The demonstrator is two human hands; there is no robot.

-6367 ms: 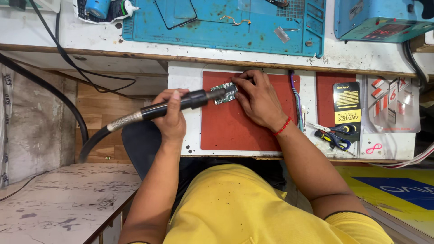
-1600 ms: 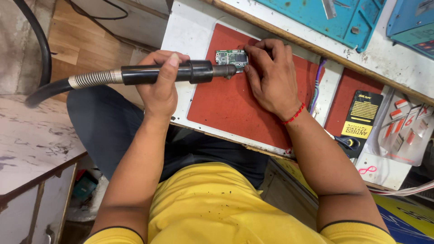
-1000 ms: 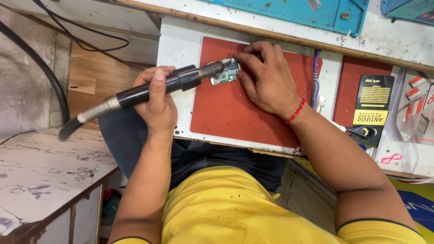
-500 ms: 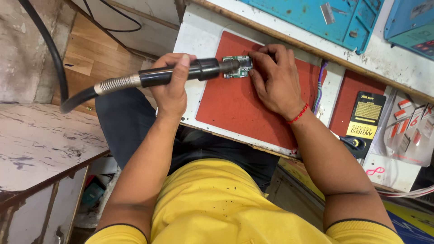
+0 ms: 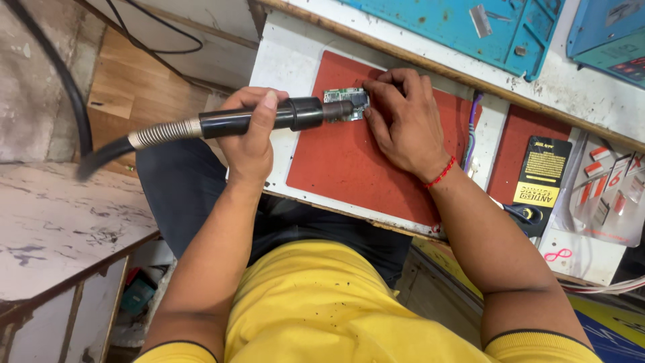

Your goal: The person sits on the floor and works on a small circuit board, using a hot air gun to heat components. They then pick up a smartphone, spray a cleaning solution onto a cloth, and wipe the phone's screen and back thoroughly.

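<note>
The small green circuit board lies at the upper left of the red rubber work mat, pinned under the right hand's fingertips; the left hand is wrapped tight round the black hot-air handpiece with ribbed hose, nozzle at the board. Judged mid-heating; next calls for a steady nozzle. Against half a second earlier, the grip and board position are unchanged

the tool's nozzle hides part of the circuit board.
</note>
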